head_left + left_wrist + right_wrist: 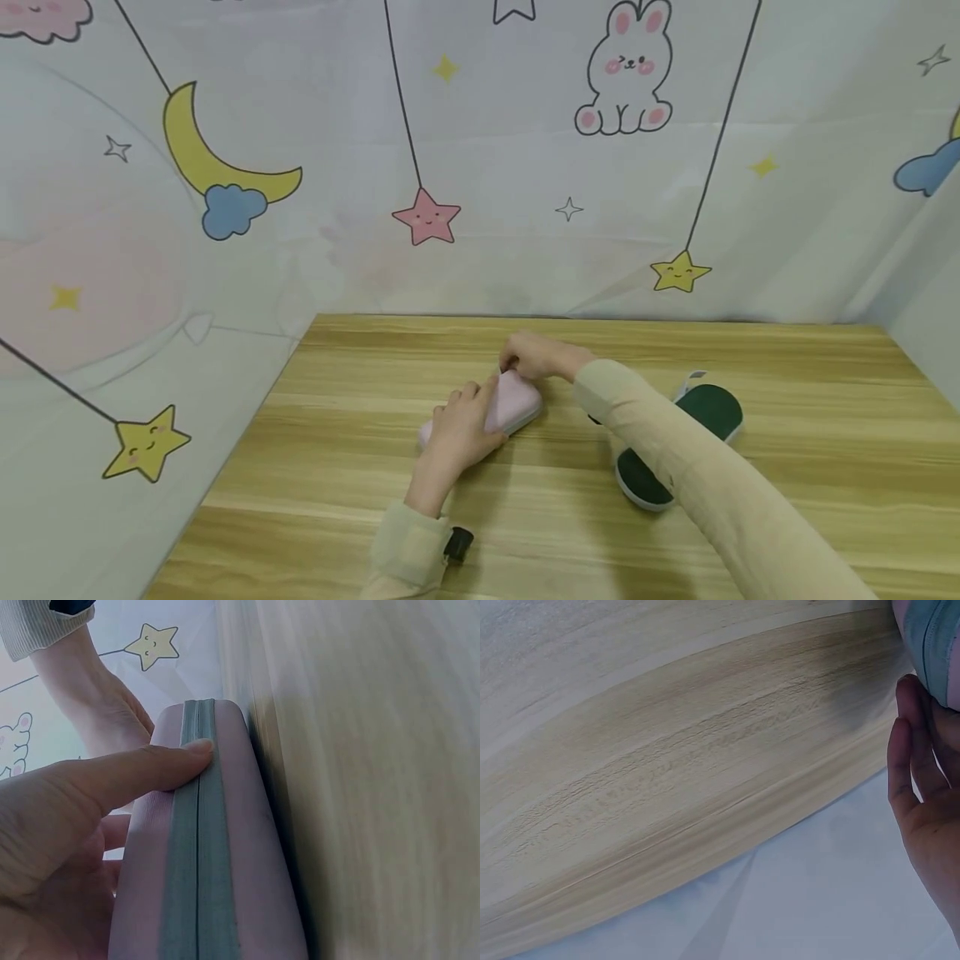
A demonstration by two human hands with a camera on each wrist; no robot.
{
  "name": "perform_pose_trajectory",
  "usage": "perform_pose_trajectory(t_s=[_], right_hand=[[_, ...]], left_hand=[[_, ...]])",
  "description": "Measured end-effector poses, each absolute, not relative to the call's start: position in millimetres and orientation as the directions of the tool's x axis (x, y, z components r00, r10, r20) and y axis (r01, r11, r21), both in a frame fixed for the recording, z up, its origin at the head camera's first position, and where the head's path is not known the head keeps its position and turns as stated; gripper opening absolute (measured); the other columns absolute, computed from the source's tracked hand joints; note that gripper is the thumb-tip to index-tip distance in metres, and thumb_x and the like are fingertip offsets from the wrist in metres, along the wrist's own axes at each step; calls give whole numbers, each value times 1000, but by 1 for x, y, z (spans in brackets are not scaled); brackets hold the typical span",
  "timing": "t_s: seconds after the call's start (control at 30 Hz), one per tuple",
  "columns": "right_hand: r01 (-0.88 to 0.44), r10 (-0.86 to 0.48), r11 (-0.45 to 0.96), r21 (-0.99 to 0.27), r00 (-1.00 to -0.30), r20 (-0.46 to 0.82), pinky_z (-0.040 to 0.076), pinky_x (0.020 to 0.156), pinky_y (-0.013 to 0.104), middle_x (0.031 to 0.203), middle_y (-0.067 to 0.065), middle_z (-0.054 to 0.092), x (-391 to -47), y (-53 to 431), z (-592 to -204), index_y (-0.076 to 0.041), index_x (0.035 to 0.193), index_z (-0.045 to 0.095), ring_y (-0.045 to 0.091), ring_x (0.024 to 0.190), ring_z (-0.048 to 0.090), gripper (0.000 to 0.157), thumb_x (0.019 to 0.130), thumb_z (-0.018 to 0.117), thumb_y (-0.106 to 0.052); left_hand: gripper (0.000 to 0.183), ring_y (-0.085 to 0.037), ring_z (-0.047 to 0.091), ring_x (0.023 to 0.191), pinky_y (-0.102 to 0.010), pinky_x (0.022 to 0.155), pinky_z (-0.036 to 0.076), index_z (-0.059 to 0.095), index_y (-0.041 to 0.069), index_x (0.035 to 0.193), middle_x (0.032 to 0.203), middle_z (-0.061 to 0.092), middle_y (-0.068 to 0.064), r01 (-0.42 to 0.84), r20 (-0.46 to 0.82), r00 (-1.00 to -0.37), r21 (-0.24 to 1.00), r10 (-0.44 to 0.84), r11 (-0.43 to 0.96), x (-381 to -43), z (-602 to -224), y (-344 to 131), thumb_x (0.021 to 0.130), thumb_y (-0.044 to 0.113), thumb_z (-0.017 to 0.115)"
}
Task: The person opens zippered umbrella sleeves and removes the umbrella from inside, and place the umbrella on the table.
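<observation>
A pink case (pixel 516 400) with a grey zipper band (pixel 199 847) lies at a slant on the table. My left hand (pixel 460 427) grips it from above, the thumb (pixel 176 761) pressed on the band and the fingers over the other side. Along the side seen in the left wrist view, the two zipper edges meet. At the far end of the case, my right hand (pixel 536 354) has its fingers curled in, pinching a small dark bit that looks like the zipper pull. Its fingertips (pixel 907 694) are beside the band in the right wrist view, where the pinch itself is hidden.
A dark green case (pixel 708 408) with a light rim and a strap loop (pixel 693 379) lies to the right, partly hidden under my right sleeve (pixel 675 454). The wooden table (pixel 337 433) meets a printed cloth backdrop (pixel 510 275) at its far edge.
</observation>
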State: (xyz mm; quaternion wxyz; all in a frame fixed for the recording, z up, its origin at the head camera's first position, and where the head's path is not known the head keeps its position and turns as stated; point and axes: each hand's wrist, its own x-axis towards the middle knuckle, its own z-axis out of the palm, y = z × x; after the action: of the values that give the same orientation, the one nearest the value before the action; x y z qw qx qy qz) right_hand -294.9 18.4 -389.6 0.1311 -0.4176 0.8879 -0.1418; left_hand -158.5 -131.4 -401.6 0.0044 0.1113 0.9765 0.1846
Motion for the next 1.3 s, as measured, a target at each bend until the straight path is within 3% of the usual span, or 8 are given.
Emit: perform_pose_trajectory(t_s=[0.27, 1.1, 1.3], right_hand=[[-715, -782, 603, -355, -618, -84, 56, 82, 32, 104, 10, 73, -293, 23, -391, -6, 102, 76, 25, 100, 68, 29, 92, 51, 4], [-752, -805, 567, -337, -593, -32, 57, 78, 29, 101, 10, 74, -289, 23, -394, -6, 102, 76, 23, 92, 71, 26, 91, 54, 3], [-736, -784, 598, -317, -619, -41, 57, 80, 30, 105, 11, 74, -289, 24, -394, -5, 104, 75, 25, 97, 70, 27, 91, 53, 4]], left_hand=[[80, -36, 56, 108, -55, 83, 47, 41, 8, 145, 124, 57, -18, 220, 38, -974, 364, 222, 905, -158, -401, -132, 77, 28, 80], [79, -36, 57, 104, -55, 81, 48, 42, 8, 144, 122, 57, -18, 219, 46, -975, 365, 217, 905, -155, -401, -135, 78, 28, 80], [79, -36, 57, 104, -55, 82, 47, 41, 9, 145, 122, 57, -18, 221, 39, -974, 368, 223, 903, -157, -401, -135, 79, 29, 79]])
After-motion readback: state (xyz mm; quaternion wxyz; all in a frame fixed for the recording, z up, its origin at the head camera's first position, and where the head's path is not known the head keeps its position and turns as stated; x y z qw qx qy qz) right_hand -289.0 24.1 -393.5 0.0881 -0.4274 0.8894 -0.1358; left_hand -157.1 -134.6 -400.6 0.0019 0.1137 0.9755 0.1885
